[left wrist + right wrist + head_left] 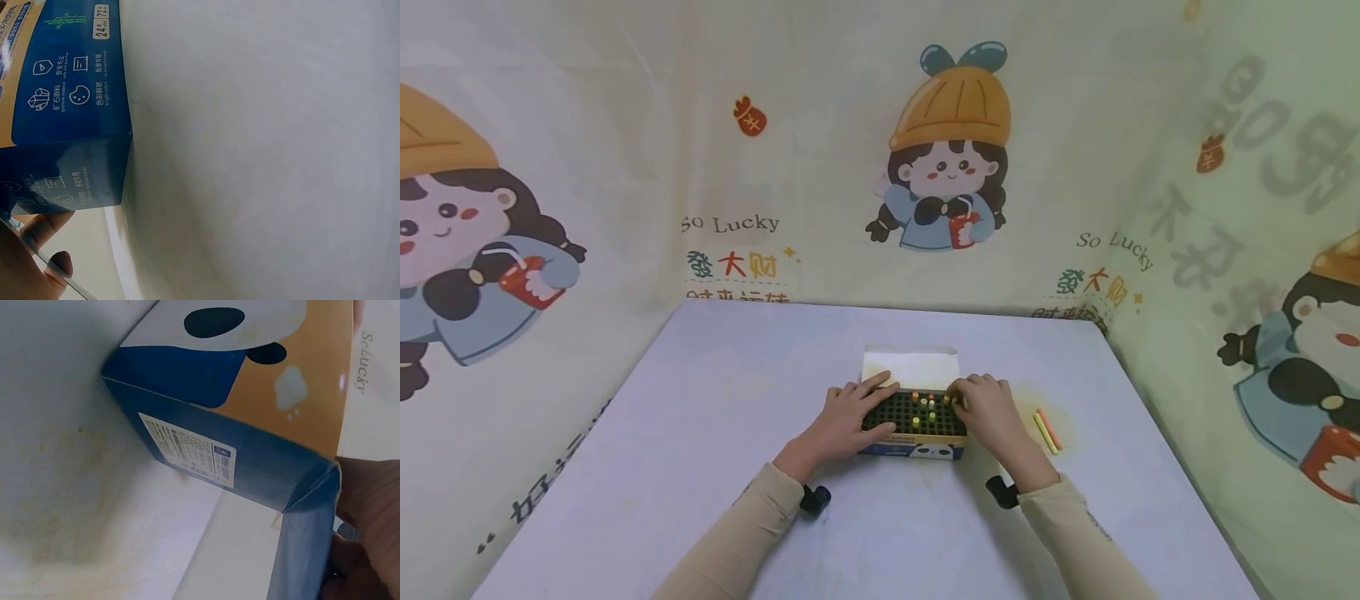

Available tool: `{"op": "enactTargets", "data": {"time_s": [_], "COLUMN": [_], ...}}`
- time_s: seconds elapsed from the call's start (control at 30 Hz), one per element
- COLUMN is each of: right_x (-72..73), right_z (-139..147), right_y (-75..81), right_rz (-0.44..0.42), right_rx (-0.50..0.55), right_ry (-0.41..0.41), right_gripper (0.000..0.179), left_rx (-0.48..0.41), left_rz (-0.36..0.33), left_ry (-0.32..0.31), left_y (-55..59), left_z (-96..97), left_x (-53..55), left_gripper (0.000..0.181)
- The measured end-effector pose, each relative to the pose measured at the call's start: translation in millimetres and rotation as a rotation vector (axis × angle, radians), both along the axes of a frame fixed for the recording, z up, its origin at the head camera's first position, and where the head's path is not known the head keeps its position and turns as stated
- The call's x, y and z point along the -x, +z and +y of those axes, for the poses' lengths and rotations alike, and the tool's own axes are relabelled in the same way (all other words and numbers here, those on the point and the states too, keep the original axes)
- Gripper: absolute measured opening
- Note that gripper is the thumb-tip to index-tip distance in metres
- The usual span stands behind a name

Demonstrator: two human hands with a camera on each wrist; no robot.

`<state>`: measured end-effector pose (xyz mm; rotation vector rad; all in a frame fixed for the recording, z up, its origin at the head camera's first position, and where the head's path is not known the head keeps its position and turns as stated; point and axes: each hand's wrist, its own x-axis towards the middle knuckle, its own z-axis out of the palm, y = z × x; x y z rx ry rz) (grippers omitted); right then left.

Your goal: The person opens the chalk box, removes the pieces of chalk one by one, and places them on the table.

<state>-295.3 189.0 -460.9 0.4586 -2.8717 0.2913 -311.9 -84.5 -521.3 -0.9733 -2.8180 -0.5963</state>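
Bracketing the panda-printed chalk box [891, 448] from both ends, with its long axis running left to right across the front of the body. Spreading left hand [853, 412] wide over the left end, with fingers reaching toward the black hole grid [891, 408] and thumb lying near its front edge. Holding right hand [988, 408] at the opposite end, curled narrow over the rear right corner. Cannot tell whether a piece of chalk is pinched there; too small and partly hidden.

Turns mostly, in judgement, on the right side: nearer to the filled holes, clustered right of the middle, and nearer to the loose yellow chalk stick [1045, 434] and orange-red chalk stick [1051, 428]. Lying side by side, slanted, on the white tabletop [1120, 500], just right of the right forearm and apart from the box.

Looks blue below and tan-orange above on the front, with the white inner side of the lid [910, 365] standing open behind. Shows small upright chalk ends in orange, white, red and yellow-green. Carries printed "24" and "72" in the left wrist view, plus a white label [190, 450] on the right end.
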Motion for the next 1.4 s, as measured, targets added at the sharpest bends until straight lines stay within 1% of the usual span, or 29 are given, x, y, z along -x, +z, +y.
{"op": "enactTargets", "data": {"time_s": [0.1,0.23,0.33,0.4,0.63,0.9,1.0,1.1,1.23,1.33,1.4], "right_x": [0.6,0.9,0.8,0.8,-1.9,-1.0,-0.1,0.5,1.5,2.3,2.3], "right_z": [-3,-5,-6,-5,-3,-3,-2,0,4,4,5], "right_y": [-2.4,-6.9,-9.5,-10.4,-13.4,-13.9,-13.8,-15.2,-18.0,-18.8,-18.6], "right_rz": [0.035,0.137,0.189,0.189,0.124,0.070,0.063,0.078,0.131,0.157,0.158], "right_rx": [0.000,-0.006,0.001,0.016,0.057,0.058,0.062,0.054,0.052,0.059,0.053], "right_ry": [-0.004,0.003,0.010,0.012,0.014,-0.018,-0.015,0.028,0.096,0.116,0.121], "right_gripper": [0.010,0.009,0.011,0.011,0.007,0.006,0.006,0.006,0.007,0.007,0.008], "left_rx": [-0.004,-0.018,-0.022,-0.025,-0.016,-0.011,-0.012,-0.008,-0.008,-0.013,-0.020], "left_rz": [0.004,0.014,0.014,0.020,0.014,0.004,0.002,-0.003,-0.001,0.003,0.005], "left_ry": [-0.001,-0.006,-0.007,-0.006,0.003,0.009,0.013,0.015,0.012,0.010,0.008], "left_y": [-0.8,-1.3,-1.0,-0.9,-2.1,-2.6,-2.3,-1.8,-1.2,-0.8,-0.5], "left_z": [-0.3,0.1,0.6,0.8,1.2,1.1,0.9,0.6,0.4,0.6,0.6], "left_x": [0.1,-0.2,-0.9,-1.1,-1.0,-1.4,-1.6,-1.8,-1.9,-1.7,-1.7], "left_gripper": [0.070,0.069,0.069,0.069,0.069,0.069,0.069,0.069,0.070,0.070,0.070]}}
